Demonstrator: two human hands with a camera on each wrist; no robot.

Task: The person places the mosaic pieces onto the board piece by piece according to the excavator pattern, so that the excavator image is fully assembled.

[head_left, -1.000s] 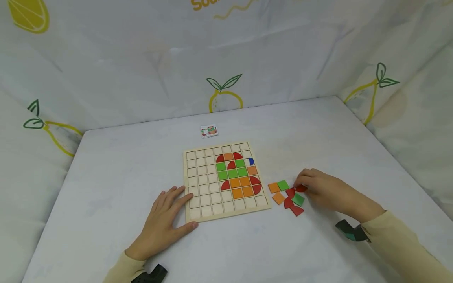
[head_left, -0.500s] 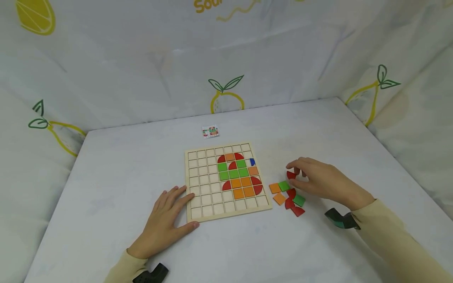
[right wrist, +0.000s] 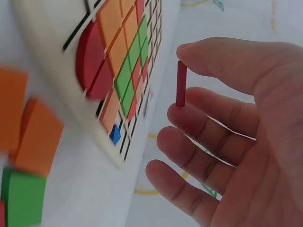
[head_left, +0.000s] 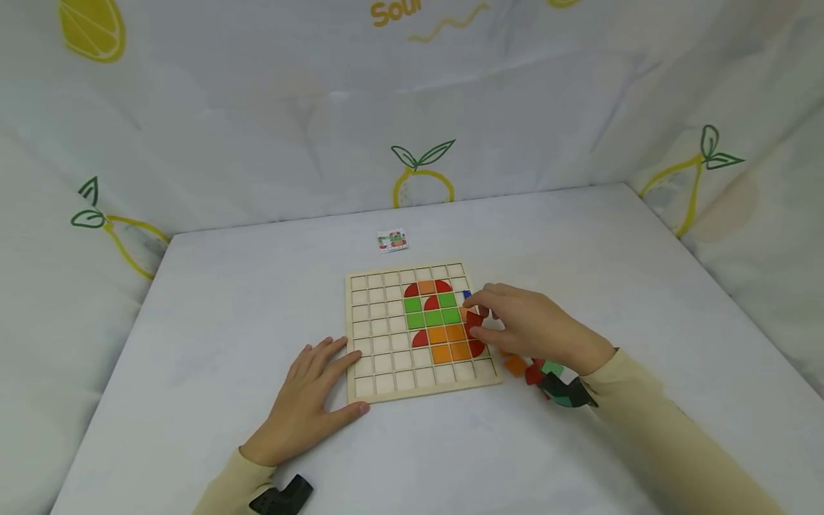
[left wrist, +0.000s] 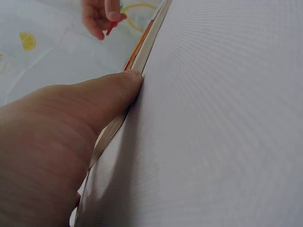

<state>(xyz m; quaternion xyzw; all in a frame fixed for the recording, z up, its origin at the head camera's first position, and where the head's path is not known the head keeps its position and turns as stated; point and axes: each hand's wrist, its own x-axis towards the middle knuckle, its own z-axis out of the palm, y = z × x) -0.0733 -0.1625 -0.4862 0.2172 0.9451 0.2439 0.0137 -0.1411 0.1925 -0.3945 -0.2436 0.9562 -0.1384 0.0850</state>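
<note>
Over the white tabletop (head_left: 257, 286), short of its far edge, a red piece (right wrist: 182, 84), outline unclear, likely light, stiff, best taken by its edges, sits pinched in the right hand (head_left: 531, 322); the left hand (head_left: 302, 404), fingers spread, touches the board (head_left: 385, 364).

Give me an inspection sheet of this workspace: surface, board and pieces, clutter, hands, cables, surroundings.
Surface: white tabletop.
Job's things: grid board, partly filled with coloured tiles; loose tiles to its right, partly hidden by the right arm; picture card beyond it.
Clutter: nothing seen.
Hands: left hand touches the board's near left corner; right hand pinches a red piece above its right side.
Cables: nothing seen.
Surroundings: white sheeting with lemon prints.
</note>
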